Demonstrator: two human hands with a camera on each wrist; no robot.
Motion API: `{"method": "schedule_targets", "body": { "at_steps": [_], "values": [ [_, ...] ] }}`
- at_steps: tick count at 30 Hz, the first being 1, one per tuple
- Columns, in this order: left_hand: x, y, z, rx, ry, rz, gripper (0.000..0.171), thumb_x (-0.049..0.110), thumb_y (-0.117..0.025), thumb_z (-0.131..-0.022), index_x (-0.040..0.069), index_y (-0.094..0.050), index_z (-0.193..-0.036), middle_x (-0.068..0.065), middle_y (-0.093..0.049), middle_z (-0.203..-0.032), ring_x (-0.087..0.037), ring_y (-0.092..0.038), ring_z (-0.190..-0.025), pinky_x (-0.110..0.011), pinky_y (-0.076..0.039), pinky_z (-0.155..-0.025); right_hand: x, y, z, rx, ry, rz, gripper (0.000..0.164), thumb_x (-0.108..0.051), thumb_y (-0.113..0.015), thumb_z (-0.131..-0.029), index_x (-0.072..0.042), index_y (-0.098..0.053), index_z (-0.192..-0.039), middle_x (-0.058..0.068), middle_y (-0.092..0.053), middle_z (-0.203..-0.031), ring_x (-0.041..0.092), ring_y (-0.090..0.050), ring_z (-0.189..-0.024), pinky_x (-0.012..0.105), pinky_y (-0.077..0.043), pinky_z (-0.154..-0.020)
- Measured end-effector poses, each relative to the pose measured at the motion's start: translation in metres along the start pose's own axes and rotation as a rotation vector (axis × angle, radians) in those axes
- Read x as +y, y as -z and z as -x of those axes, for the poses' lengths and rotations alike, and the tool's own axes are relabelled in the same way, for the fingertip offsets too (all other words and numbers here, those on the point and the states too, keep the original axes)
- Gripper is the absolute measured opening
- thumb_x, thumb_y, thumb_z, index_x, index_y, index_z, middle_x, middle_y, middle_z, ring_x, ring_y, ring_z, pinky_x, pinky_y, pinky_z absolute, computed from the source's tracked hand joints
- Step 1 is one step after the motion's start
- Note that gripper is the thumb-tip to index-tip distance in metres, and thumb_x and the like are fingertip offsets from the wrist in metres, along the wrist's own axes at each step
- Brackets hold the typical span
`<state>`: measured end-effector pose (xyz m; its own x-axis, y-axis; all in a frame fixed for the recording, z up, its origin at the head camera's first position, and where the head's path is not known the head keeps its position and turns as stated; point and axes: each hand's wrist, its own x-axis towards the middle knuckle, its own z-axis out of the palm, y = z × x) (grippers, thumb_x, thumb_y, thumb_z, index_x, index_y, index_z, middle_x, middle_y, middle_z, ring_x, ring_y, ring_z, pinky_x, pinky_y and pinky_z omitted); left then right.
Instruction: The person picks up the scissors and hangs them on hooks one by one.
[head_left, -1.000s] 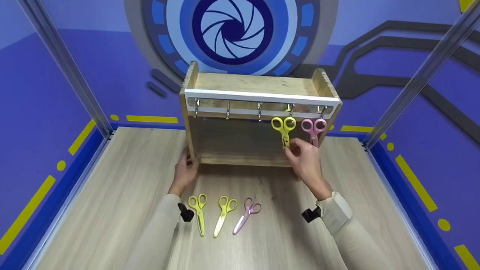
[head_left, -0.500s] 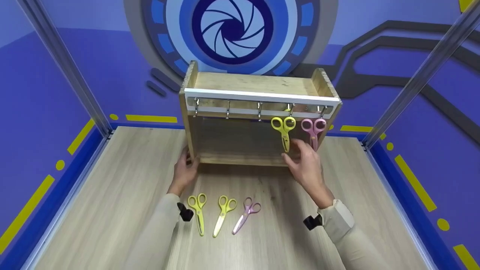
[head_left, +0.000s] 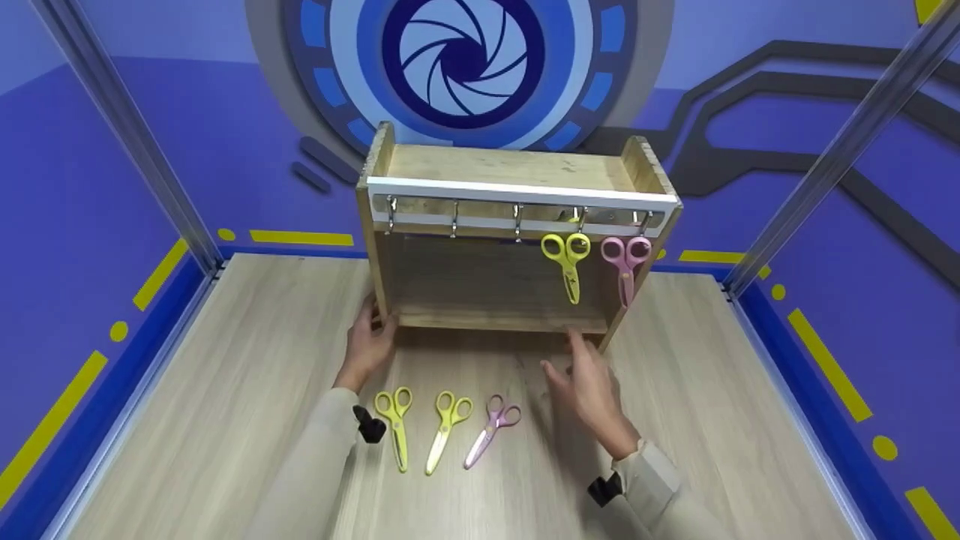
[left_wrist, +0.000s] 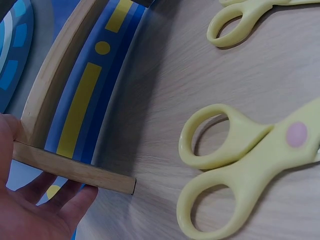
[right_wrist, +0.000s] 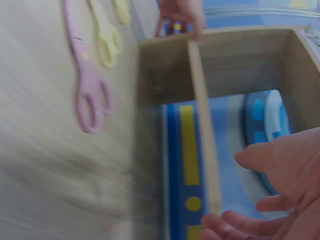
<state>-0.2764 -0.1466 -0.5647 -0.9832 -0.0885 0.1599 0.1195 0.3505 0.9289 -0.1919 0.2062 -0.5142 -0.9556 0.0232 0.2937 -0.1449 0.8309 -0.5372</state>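
Observation:
A wooden rack [head_left: 495,322] with a row of metal hooks stands on the table. My left hand [head_left: 369,346] grips its lower left corner; in the left wrist view the fingers [left_wrist: 77,205] show behind the wooden side panel [left_wrist: 80,167]. Nothing is in my right hand [head_left: 592,386], which is spread in front of the rack's lower right. Yellow scissors [head_left: 570,270] and pink scissors [head_left: 627,266] hang at the two right-hand hooks. On the table lie left yellow scissors [head_left: 396,424], middle yellow scissors [head_left: 448,427] and pink scissors with blades toward me [head_left: 491,431].
Three hooks to the left, such as the middle hook [head_left: 517,221], carry nothing. A patterned blue wall [head_left: 300,112] stands behind the rack, and metal posts [head_left: 832,142] rise at the table's back corners.
My right hand has let go of the hanging yellow scissors' blade tip and moved down toward me. The left hand keeps its place on the rack.

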Motion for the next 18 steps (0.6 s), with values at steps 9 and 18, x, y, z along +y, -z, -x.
{"method": "schedule_targets", "body": {
  "at_steps": [9,18],
  "values": [
    [0.0,0.001,-0.001,-0.019,0.017,0.027,0.059,0.024,-0.055,-0.107,0.013,-0.032,-0.16,-0.025,-0.051,-0.146,-0.039,-0.055,-0.132,-0.052,-0.05,-0.105,-0.011,-0.032,0.029,-0.127,0.057,0.034,0.06,-0.027,-0.082,-0.089,-0.016,-0.055,-0.142,0.014,-0.066,-0.119,0.03,-0.068,-0.089,0.048,-0.057,-0.068],
    [-0.001,0.002,-0.001,-0.023,0.021,0.033,0.06,0.024,-0.056,-0.107,0.014,-0.03,-0.161,-0.025,-0.05,-0.147,-0.038,-0.054,-0.133,-0.051,-0.049,-0.106,-0.026,-0.059,0.053,-0.234,0.137,0.078,0.045,-0.031,-0.083,-0.086,-0.018,-0.066,-0.126,0.007,-0.063,-0.098,0.017,-0.057,-0.072,0.036,-0.048,-0.054]
  ]
}}
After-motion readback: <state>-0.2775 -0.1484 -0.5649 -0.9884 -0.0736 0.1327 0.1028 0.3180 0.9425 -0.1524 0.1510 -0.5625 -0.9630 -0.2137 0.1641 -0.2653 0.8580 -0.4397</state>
